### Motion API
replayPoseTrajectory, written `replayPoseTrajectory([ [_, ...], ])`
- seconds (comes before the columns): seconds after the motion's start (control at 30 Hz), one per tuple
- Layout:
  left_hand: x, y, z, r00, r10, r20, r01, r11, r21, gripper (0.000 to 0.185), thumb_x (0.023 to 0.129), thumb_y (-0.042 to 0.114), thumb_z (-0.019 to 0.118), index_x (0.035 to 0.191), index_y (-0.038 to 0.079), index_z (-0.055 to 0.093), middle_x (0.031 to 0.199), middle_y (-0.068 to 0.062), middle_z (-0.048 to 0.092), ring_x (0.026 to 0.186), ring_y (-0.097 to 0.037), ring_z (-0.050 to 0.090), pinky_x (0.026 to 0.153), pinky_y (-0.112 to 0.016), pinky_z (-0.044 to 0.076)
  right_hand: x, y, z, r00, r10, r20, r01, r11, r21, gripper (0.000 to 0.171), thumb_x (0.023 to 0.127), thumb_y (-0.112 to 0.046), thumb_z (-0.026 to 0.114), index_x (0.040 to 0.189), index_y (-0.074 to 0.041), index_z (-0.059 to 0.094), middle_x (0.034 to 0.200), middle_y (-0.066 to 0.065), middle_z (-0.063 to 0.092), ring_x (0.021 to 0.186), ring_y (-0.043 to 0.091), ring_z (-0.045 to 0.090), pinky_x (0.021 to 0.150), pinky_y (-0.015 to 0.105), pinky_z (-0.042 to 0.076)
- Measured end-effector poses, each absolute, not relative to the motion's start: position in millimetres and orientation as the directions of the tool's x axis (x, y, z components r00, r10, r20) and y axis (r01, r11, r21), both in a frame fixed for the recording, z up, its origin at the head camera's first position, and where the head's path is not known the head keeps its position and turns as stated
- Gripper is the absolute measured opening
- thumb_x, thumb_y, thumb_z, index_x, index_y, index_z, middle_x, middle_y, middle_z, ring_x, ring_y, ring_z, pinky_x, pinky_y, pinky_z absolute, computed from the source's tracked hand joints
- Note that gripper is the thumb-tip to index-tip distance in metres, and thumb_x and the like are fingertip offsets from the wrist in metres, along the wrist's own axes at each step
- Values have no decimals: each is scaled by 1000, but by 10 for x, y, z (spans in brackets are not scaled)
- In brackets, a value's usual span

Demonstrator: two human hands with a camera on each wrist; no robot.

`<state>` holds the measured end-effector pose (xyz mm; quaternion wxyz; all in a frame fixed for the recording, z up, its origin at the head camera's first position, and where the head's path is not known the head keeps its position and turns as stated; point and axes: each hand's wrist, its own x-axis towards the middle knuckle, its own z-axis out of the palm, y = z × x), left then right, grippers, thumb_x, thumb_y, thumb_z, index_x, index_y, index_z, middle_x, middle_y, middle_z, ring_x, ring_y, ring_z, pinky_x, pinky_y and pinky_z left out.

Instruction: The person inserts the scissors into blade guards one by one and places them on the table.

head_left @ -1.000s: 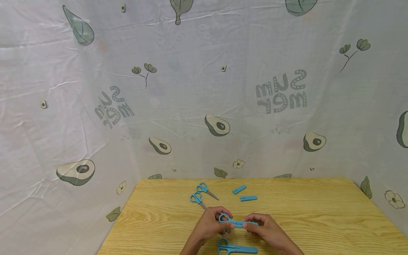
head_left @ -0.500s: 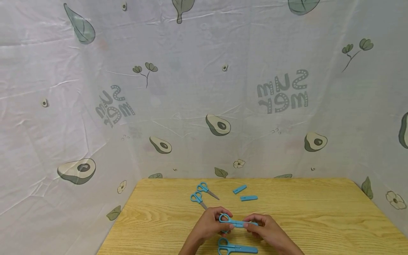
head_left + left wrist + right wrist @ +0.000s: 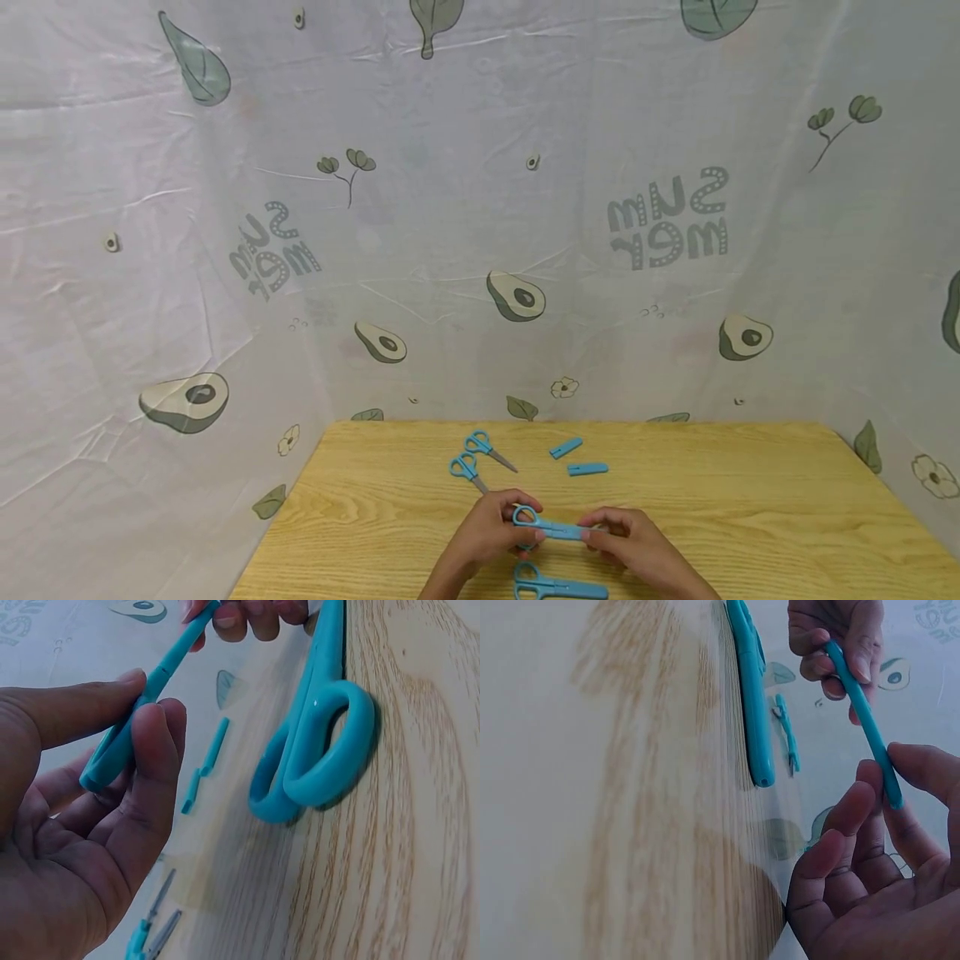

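Both hands hold one pair of blue scissors (image 3: pixel 553 527) level above the wooden table (image 3: pixel 750 500), its blades inside a blue sheath. My left hand (image 3: pixel 495 530) pinches the handle loops (image 3: pixel 112 754) between thumb and fingers. My right hand (image 3: pixel 624 538) pinches the sheath's tip end (image 3: pixel 870 727) between thumb and fingertips. A second sheathed pair (image 3: pixel 558 588) lies flat on the table just in front of the hands, and shows as well as the second pair (image 3: pixel 315 742) in the left wrist view and the second pair (image 3: pixel 751 697) in the right wrist view.
Two bare blue scissors (image 3: pixel 487 446) (image 3: pixel 465 468) lie further back on the left. Two loose blue sheaths (image 3: pixel 566 448) (image 3: pixel 587 469) lie behind the hands. A printed white cloth (image 3: pixel 480 250) hangs round the table on three sides.
My right fingers have slid slightly right along the sheath. The left hand keeps its grip on the handles, and nothing on the table has moved.
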<state>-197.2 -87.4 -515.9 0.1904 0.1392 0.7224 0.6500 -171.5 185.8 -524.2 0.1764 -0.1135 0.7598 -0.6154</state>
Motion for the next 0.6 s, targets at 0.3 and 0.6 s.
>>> replayPoseTrajectory([
  [0.3,-1977,-904,-5207,-894,432,-122,-60,154,986,30,91,-7,79,120,-3,73,86,-3,67,74,-16,74,62,-24,62,-1722,1902,-5279,-911,-387,-141,53,229,-972,33,110,-22,63,127,5,70,99,3,71,77,14,55,63,26,47],
  [0.6,-1975,-912,-5222,-904,412,-117,-32,208,978,33,90,-11,78,122,-1,74,97,-8,62,73,-16,70,63,-25,64,-1723,1943,-5303,-898,-417,-139,49,219,-974,34,109,-18,62,128,9,69,87,-1,64,69,10,50,58,24,44],
])
